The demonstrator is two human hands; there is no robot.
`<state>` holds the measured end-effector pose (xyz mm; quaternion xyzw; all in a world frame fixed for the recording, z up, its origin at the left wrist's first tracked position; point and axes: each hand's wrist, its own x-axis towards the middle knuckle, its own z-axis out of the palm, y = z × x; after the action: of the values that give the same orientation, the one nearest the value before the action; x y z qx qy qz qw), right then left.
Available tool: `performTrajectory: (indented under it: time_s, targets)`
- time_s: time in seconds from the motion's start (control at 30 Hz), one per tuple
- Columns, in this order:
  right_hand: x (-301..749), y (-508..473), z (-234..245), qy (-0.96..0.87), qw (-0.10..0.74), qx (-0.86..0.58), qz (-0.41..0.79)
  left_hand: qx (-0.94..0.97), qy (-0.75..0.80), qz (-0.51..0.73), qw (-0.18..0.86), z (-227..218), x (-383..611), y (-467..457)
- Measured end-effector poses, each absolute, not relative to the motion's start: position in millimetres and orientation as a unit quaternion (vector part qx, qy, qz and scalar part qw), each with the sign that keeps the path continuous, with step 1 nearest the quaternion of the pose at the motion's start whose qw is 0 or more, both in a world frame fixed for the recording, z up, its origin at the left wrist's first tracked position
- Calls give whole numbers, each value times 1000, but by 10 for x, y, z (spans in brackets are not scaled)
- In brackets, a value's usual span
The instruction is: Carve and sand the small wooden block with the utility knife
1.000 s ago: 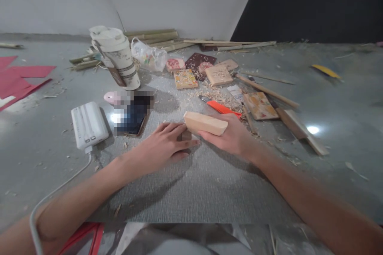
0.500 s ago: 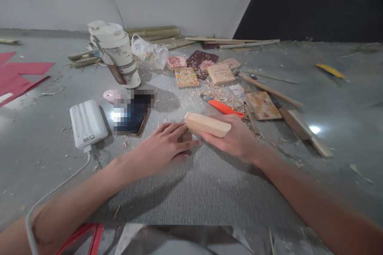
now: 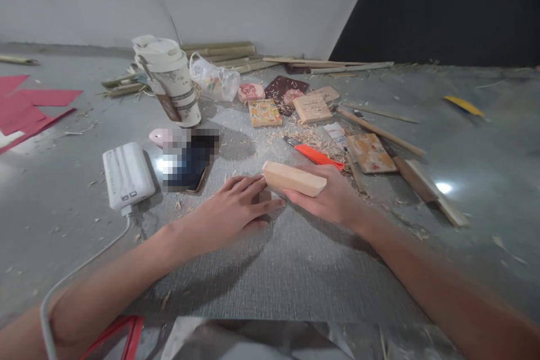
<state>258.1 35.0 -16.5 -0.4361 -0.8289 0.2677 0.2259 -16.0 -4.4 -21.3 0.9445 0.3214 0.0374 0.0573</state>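
Observation:
My right hand is wrapped round a pale wooden block, held just above a grey textured mat. My left hand lies on the mat with its fingers stretched over a small brown piece, of which only a corner shows between them. The block's left end is right above my left fingertips. An orange-handled tool lies just behind my right hand among wood shavings.
A white power bank with a cable, a phone and a tall cup stand at the left. Small carved and painted wooden tiles, sticks and bamboo lengths lie behind. Red paper is at far left.
The block has tipped slightly in my right hand; both hands stay in nearly the same place. The view has shifted a little.

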Motion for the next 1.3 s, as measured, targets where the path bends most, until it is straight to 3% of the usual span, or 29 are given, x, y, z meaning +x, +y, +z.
performTrajectory:
  time_s: [1.3]
  targets:
    - [2557,335,-123,-821,216,-431,306,943,322,61,63,-247,-165,-58]
